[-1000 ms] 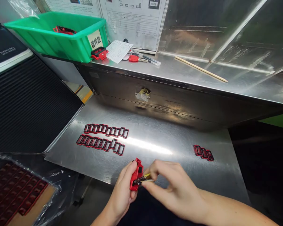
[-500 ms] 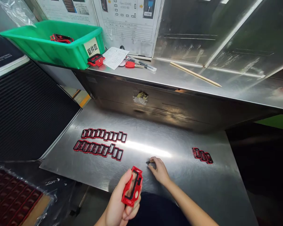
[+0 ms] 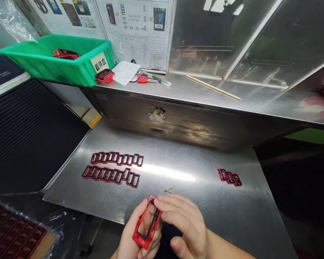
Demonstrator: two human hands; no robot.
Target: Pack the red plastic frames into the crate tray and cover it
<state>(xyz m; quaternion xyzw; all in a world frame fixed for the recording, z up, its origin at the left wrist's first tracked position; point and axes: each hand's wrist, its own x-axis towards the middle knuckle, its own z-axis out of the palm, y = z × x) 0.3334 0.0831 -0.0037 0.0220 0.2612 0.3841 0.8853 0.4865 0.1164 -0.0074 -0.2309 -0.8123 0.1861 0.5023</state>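
My left hand (image 3: 139, 230) is closed round a red frame with a black inner rim (image 3: 142, 235), held tilted above the front edge of the steel table. My right hand (image 3: 185, 219) is beside it, its fingers stretched out and fingertips against the frame's upper right side. Its thumb is apart from the fingers. Just beyond the hands, a small metal tool with two thin legs (image 3: 169, 189) lies on the table. Similar red and black frames are laid in two rows, a back row (image 3: 117, 158) and a front row (image 3: 110, 175), to the left.
A short group of frames (image 3: 230, 177) lies at the table's right. The raised shelf (image 3: 175, 90) carries a green bin (image 3: 67, 66) with red parts, a red part (image 3: 104, 75), papers, keys (image 3: 147, 79), a pen and a wooden stick (image 3: 214, 87). A tray of red parts (image 3: 10, 230) is at lower left.
My right hand has let go of the small metal tool on the table and come back to the frame. The frame has turned in my left hand. The view has shifted slightly.
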